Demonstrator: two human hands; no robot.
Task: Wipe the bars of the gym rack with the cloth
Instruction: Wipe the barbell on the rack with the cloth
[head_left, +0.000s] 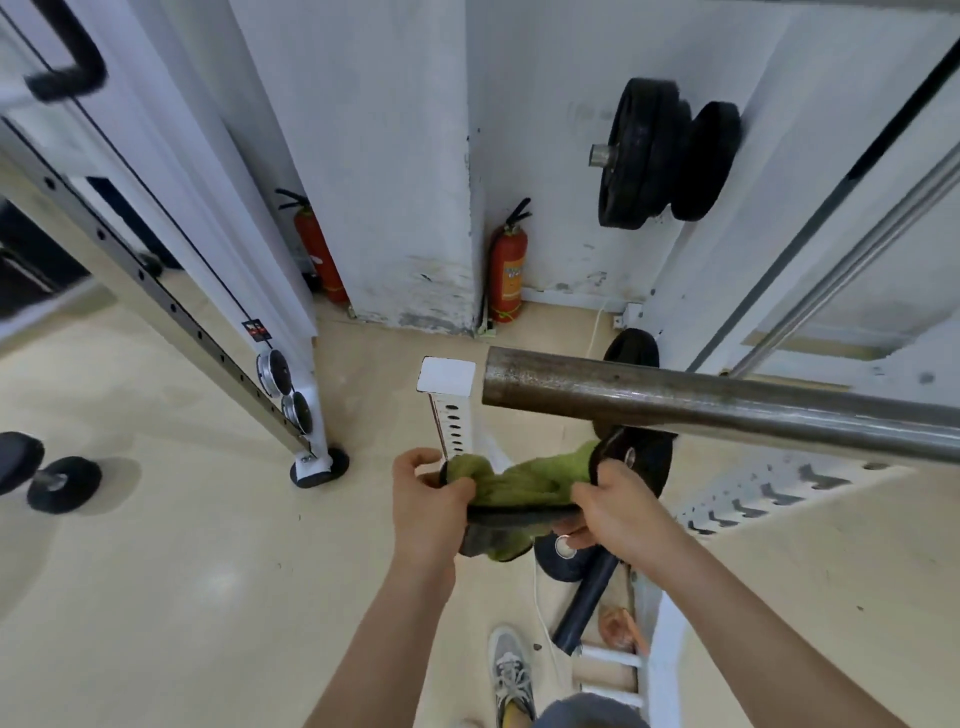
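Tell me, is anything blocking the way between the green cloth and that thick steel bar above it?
Nothing visible does. The left hand and right hand grip the green cloth below the steel bar, with only open space between. A black weight plate sits beside the right hand, off to the side.

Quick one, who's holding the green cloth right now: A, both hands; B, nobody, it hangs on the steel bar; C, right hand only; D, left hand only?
A: the left hand and the right hand each hold one end of the green cloth.
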